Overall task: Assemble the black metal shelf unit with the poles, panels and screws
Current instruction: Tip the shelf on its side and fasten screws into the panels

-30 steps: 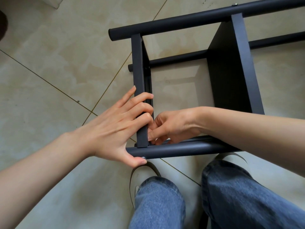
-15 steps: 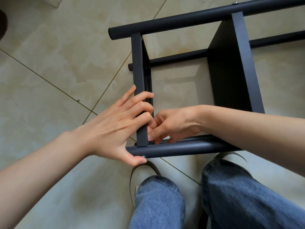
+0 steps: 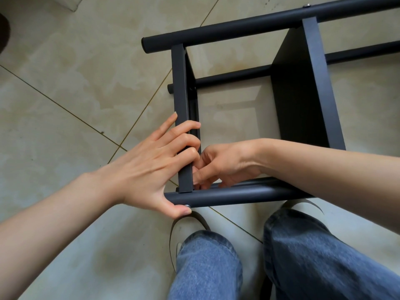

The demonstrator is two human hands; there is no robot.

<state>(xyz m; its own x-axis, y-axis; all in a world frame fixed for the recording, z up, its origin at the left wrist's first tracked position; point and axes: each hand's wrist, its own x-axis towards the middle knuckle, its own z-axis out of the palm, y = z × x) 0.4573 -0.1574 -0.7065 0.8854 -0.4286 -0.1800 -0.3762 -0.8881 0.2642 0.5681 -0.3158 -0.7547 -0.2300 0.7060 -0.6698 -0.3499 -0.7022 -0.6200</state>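
Down on the glossy beige tile floor (image 3: pixel 65 83), the matte black shelf unit (image 3: pixel 303 94) lies on its side, the left hand (image 3: pixel 147 167) grasping its end panel (image 3: pixel 181 87) with thumb on a screw (image 3: pixel 187 206) in the round near pole (image 3: pixel 238 194), the right hand (image 3: pixel 225 163) curled inside, pinching something hidden.

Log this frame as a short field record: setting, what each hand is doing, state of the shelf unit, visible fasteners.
setting: tiled floor, person in jeans crouched over the work
shelf unit: black frame lying on its side, two panels between poles
left hand: fingers curled over the near panel, thumb under the front pole by a screw head
right hand: fingers curled inside the panel-pole corner; what they pinch is hidden
other fastener: screw head on far pole
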